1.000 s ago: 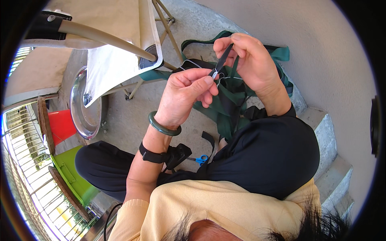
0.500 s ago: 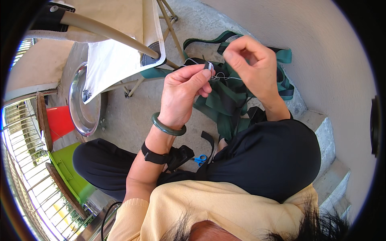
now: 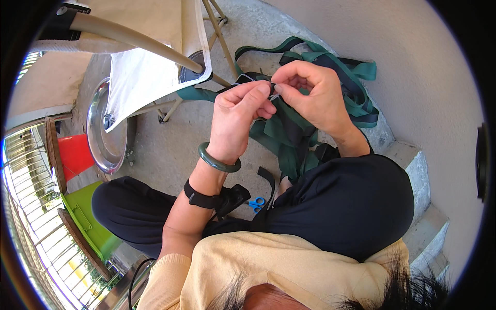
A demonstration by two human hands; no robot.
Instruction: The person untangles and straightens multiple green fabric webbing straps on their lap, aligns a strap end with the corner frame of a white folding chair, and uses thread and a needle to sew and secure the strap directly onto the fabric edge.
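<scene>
Between the thumb and fingers of my left hand (image 3: 235, 116) a dark green-and-black strap is pinched, and its tip shows as a small dark piece. My right hand (image 3: 312, 95) meets it there, thumb and forefinger closed together at that tip; what they hold is too small to make out. A bit of white thread (image 3: 275, 96) shows just below the fingertips. Under both hands the rest of the green-and-black strap (image 3: 289, 124) lies in a loose, tangled heap on the concrete floor.
To the left stands a folding chair with beige-white fabric (image 3: 144, 77) and tan poles. Beyond it are a metal basin (image 3: 98, 139), a red object (image 3: 75, 155) and a green bin (image 3: 90, 219). Blue-handled scissors (image 3: 257, 204) lie near my lap. Concrete steps (image 3: 418, 175) rise at right.
My right hand has come left and slightly down, bringing its fingertips to the strap tip in my left hand. The thread between the hands no longer stretches out. My left hand is almost still.
</scene>
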